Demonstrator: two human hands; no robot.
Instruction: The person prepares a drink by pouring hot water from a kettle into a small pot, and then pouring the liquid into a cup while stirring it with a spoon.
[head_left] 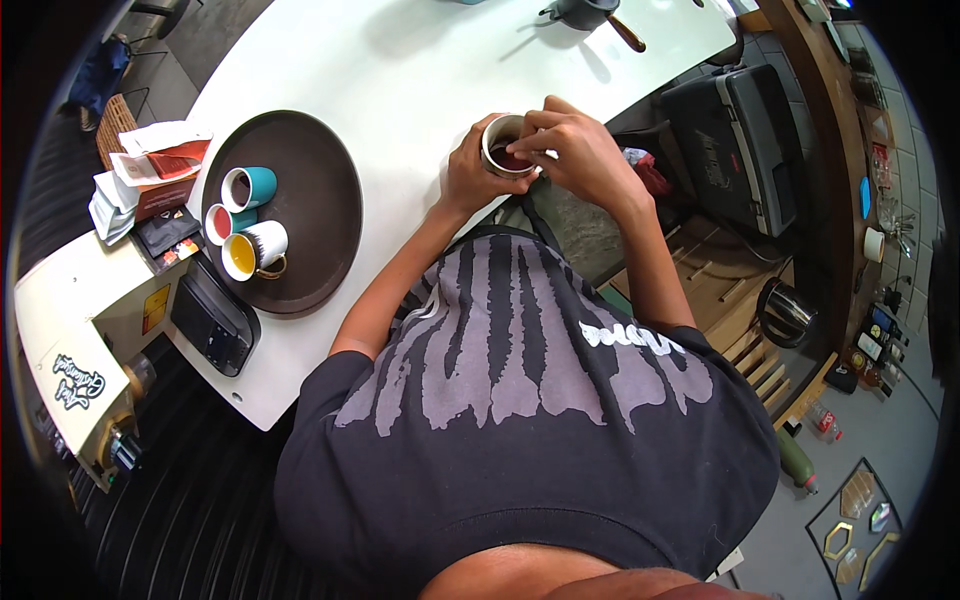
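Note:
My left hand [468,172] is wrapped round the side of a cup [500,128] with a pale inside and dark reddish-brown liquid in it. Over the cup's rim, my right hand [565,140] is closed in a pinch on a thin utensil [551,154] with a light-coloured end. Its lower part is hidden by fingers and cup, so its kind does not show. To the left, a round dark brown tray [325,200] bears a teal cup [262,186], a second teal cup [240,221] with a red inside, and a black-and-white mug [270,240] with a yellow inside.
The white table [395,85] carries a small dark pot [585,12] with a wooden handle at its far side. Left of the tray are packets [160,195], a black device [213,318] and a cream-coloured machine [70,310]. A black case [735,150] and a glass kettle [787,312] stand right.

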